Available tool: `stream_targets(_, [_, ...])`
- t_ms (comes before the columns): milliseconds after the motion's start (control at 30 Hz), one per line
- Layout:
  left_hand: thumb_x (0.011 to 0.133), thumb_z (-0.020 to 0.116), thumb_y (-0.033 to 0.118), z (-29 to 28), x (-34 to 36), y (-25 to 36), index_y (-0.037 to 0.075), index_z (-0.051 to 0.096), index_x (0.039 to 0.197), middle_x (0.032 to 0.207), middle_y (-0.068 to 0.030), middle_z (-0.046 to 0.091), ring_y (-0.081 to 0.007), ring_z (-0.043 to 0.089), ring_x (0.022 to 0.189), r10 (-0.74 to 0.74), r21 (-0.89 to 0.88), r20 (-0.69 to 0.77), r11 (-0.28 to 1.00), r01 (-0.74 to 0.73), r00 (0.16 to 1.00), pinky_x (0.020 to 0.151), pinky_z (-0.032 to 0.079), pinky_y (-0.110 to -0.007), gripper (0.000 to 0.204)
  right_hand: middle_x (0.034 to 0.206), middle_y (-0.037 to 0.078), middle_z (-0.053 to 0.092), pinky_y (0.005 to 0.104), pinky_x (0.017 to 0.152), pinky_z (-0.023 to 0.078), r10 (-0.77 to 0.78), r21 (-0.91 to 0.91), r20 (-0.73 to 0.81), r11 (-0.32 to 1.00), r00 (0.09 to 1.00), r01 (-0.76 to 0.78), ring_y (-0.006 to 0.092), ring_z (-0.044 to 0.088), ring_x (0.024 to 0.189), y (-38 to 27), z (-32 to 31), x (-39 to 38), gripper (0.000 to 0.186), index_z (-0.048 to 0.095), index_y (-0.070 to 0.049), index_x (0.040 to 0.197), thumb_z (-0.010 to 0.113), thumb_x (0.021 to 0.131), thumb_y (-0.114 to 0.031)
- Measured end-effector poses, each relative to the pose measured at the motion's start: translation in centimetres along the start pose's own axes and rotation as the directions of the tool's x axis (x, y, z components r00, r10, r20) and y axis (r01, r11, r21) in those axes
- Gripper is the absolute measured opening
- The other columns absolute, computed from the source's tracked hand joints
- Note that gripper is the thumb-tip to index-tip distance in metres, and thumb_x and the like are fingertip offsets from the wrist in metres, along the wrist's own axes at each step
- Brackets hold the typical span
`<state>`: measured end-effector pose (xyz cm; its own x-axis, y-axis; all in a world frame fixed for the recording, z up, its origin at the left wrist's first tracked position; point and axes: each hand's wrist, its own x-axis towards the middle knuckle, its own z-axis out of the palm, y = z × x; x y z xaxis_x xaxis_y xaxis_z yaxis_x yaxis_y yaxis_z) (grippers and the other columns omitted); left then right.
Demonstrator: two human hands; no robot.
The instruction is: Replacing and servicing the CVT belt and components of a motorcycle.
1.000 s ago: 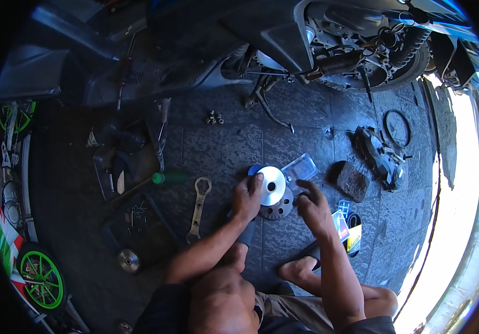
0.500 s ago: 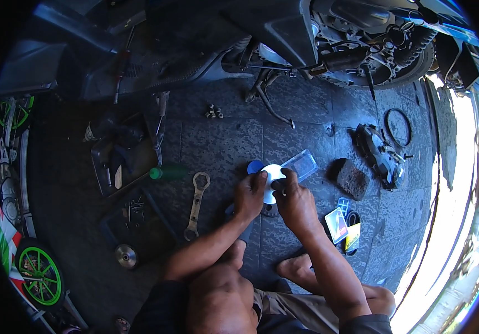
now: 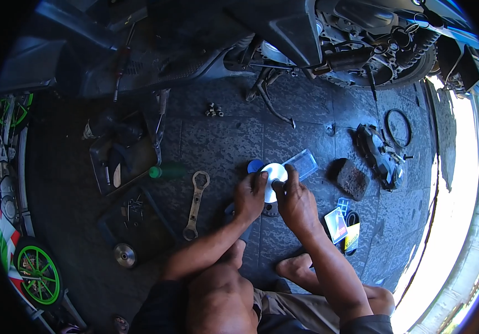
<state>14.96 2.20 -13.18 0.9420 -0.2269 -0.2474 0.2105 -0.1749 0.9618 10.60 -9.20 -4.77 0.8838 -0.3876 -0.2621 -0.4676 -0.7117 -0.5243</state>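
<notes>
A shiny silver metal disc [image 3: 273, 176] with a hole at its middle is held up in front of me. My left hand [image 3: 250, 197] is closed on its left edge, thumb on the face. My right hand [image 3: 296, 205] grips it from the right, with a dark fingertip at the centre hole. Whether that hand also holds something small there, I cannot tell. Behind the disc are a blue round lid [image 3: 255, 166] and a clear plastic box [image 3: 303, 165]. Partly hidden below it is a dark round part with holes [image 3: 271, 210].
A long ring spanner [image 3: 196, 206], a green-handled screwdriver [image 3: 164, 171] and trays with bolts [image 3: 134, 209] lie left. To the right are a stone block [image 3: 352, 179], an engine cover [image 3: 381, 158] and a black belt [image 3: 398, 127]. A scooter [image 3: 356, 58] stands ahead.
The disc has tilted slightly, so its face now shows shading and the centre hole instead of plain white glare. My right fingers have shifted a little on it; both hands keep their hold.
</notes>
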Motion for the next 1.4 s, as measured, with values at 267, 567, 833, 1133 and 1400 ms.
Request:
stream_targets(267, [0.097, 0.056, 0.038, 0.1, -0.3, 1.7, -0.002, 0.065, 0.094, 0.077, -0.0193, 0.068, -0.0273, 0.068, 0.071, 0.066, 0.129, 0.063, 0.989, -0.073, 0.996, 0.062, 0.050, -0.038, 0.042, 0.074, 0.027, 0.066, 0.0504, 0.060, 0.052, -0.105, -0.116, 0.078, 0.987, 0.991, 0.114, 0.0443, 0.065, 0.064, 0.6, -0.7, 0.0, 0.066, 0.026, 0.007, 0.145, 0.054, 0.094, -0.025])
stream_targets(567, [0.097, 0.056, 0.034, 1.3, -0.7, 3.1, -0.003, 0.065, 0.095, 0.077, -0.0180, 0.067, -0.0214, 0.066, 0.072, 0.156, 0.262, 0.102, 0.949, -0.178, 0.982, 0.065, 0.049, -0.036, 0.038, 0.116, 0.031, 0.057, 0.0470, 0.091, 0.043, 0.271, 0.427, -0.525, 0.904, 0.807, -0.025, 0.0414, 0.057, 0.104, 3.2, 2.7, 1.7, 0.061, 0.033, 0.005, 0.143, 0.047, 0.099, -0.035])
stream_targets(833, [0.095, 0.060, 0.028, 2.0, 5.1, 6.2, -0.003, 0.066, 0.093, 0.078, -0.0160, 0.067, -0.0191, 0.064, 0.072, 0.207, 0.391, 0.161, 0.884, -0.255, 0.965, 0.067, 0.050, -0.035, 0.032, 0.106, 0.020, 0.065, 0.0366, 0.086, 0.046, 0.562, 0.954, -0.160, 0.300, 0.811, -0.020, 0.0260, 0.060, 0.097, 2.4, 4.5, 7.9, 0.049, 0.055, 0.005, 0.125, 0.041, 0.103, -0.037])
stream_targets(1133, [0.096, 0.062, 0.023, 4.5, 13.7, 12.2, -0.004, 0.056, 0.114, 0.101, -0.0104, 0.064, -0.0149, 0.061, 0.088, 0.330, 0.345, -0.181, 0.903, -0.255, 0.926, 0.077, 0.050, -0.026, 0.033, 0.074, 0.010, 0.063, 0.0319, 0.064, 0.049, 0.558, 0.829, -0.554, 0.299, 0.618, 0.472, 0.0144, 0.058, 0.067, -2.3, -3.3, 21.7, 0.030, 0.057, 0.000, 0.115, 0.055, 0.099, -0.026])
stream_targets(1400, [0.096, 0.060, 0.025, 3.9, 19.4, 14.3, -0.004, 0.061, 0.116, 0.103, -0.0080, 0.061, -0.0138, 0.055, 0.089, 0.299, 0.076, -0.245, 0.954, -0.289, 0.922, 0.077, 0.047, -0.032, 0.035, 0.073, 0.012, 0.064, 0.0357, 0.066, 0.050, 0.430, 0.809, -0.580, 0.206, 0.692, 0.550, 0.0200, 0.062, 0.070, -7.4, -5.3, 26.9, 0.030, 0.056, -0.005, 0.119, 0.053, 0.100, -0.028])
